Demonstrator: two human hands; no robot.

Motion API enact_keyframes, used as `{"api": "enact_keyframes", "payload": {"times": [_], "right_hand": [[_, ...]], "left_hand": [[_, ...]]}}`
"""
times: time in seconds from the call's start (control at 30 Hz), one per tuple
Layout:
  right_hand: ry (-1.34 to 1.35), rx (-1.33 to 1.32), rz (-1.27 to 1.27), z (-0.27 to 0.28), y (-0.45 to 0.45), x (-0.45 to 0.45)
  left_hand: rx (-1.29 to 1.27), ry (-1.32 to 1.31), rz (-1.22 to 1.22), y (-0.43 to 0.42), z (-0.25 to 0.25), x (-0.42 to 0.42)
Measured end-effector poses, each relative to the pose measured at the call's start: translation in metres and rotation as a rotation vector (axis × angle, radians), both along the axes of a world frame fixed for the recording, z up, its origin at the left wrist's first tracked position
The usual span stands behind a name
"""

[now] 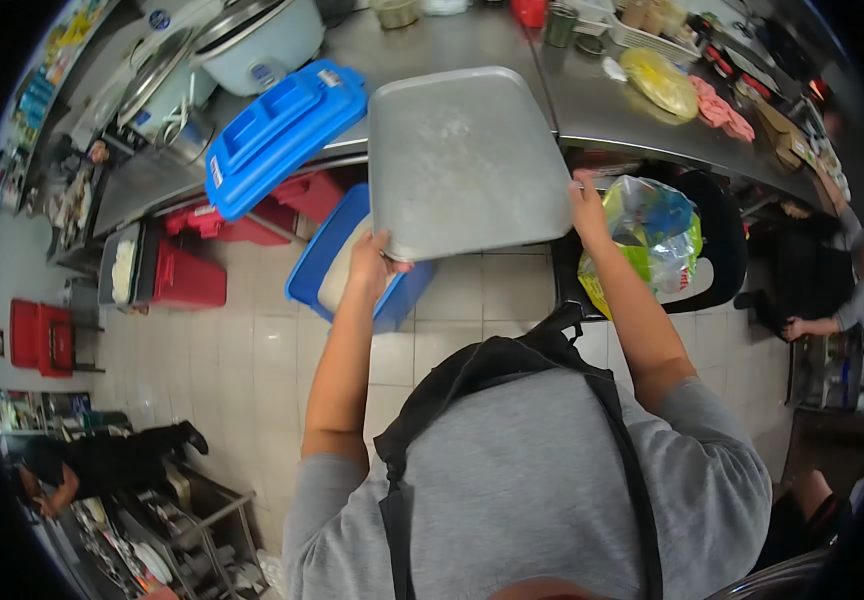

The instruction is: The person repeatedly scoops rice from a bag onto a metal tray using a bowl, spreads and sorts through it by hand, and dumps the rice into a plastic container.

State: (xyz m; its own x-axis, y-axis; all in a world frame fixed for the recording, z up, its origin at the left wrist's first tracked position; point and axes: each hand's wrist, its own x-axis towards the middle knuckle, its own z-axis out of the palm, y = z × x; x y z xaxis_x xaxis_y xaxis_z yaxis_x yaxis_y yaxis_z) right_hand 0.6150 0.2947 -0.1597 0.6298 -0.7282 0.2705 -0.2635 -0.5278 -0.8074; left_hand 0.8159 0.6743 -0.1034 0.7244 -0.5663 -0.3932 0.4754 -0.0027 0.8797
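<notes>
A large grey metal tray [467, 160] is held between my two hands, over the front edge of the steel counter. My left hand [372, 262] grips its near left corner, and my right hand [588, 208] grips its right edge. Below the tray's left side, a blue bin [312, 262] with pale contents stands on the floor. A blue lid [277, 130] rests on the counter to the left of the tray. Just right of my right hand sits a black bin [722, 235] with a clear and green plastic bag [652, 235] in it.
Rice cookers [262, 45] stand on the steel counter [377, 45] at the back left. A yellow bag [660, 82] and a pink cloth [722, 108] lie at the back right. Red bins [187, 275] are at the left. People work at the far left [122, 460] and right [812, 265].
</notes>
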Motion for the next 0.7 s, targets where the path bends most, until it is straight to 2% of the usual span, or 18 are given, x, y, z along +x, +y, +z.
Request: {"api": "enact_keyframes", "payload": {"times": [0.07, 0.1, 0.17, 0.2, 0.23, 0.3, 0.33, 0.37, 0.4, 0.43, 0.47, 0.5, 0.57, 0.6, 0.63, 0.67, 0.7], "right_hand": [[-0.073, 0.382, -0.087, 0.034, 0.005, 0.009], [-0.112, 0.399, -0.035, 0.051, 0.007, 0.0], [0.064, 0.205, 0.135, 0.075, -0.004, -0.035], [0.206, -0.142, 0.153, 0.08, -0.014, -0.058], [0.315, -0.255, 0.176, 0.091, -0.024, -0.083], [0.483, -0.677, -0.014, 0.078, -0.06, -0.13], [0.502, -0.66, -0.018, 0.074, -0.082, -0.148], [0.569, -0.691, -0.139, 0.076, -0.102, -0.164], [0.638, -0.719, -0.255, 0.077, -0.118, -0.177], [0.658, -0.696, -0.25, 0.074, -0.134, -0.184], [0.563, -0.581, -0.196, 0.072, -0.153, -0.183], [0.463, -0.468, -0.148, 0.073, -0.167, -0.18], [0.501, -0.384, -0.178, 0.075, -0.18, -0.175], [0.626, -0.312, -0.179, 0.071, -0.195, -0.174], [0.752, -0.245, -0.175, 0.07, -0.208, -0.176], [0.765, -0.245, -0.168, 0.069, -0.216, -0.181], [0.743, -0.193, -0.191, 0.067, -0.223, -0.187]], "left_hand": [[-0.044, 0.006, 0.05, -0.032, -0.01, 0.033], [-0.062, 0.013, 0.069, -0.043, -0.02, 0.048], [-0.056, 0.045, 0.147, -0.063, -0.035, 0.061], [-0.068, 0.08, 0.152, -0.07, -0.037, 0.064], [-0.078, 0.117, 0.163, -0.078, -0.036, 0.057], [0.065, 0.065, 0.405, -0.102, -0.033, 0.026], [0.151, 0.05, 0.525, -0.119, -0.041, 0.004], [0.148, 0.087, 0.589, -0.14, -0.063, -0.016], [0.221, 0.037, 0.39, -0.171, -0.049, -0.064], [0.297, 0.003, 0.152, -0.201, -0.058, -0.092], [0.36, -0.033, -0.086, -0.237, -0.066, -0.112], [0.393, -0.049, -0.277, -0.275, -0.053, -0.138], [0.338, 0.018, -0.399, -0.338, -0.046, -0.176], [0.343, 0.026, -0.409, -0.361, -0.069, -0.171], [0.387, -0.212, -0.571, -0.38, -0.107, -0.167], [0.425, -0.449, -0.724, -0.391, -0.111, -0.172], [0.426, -0.437, -0.72, -0.396, -0.116, -0.176]]}}
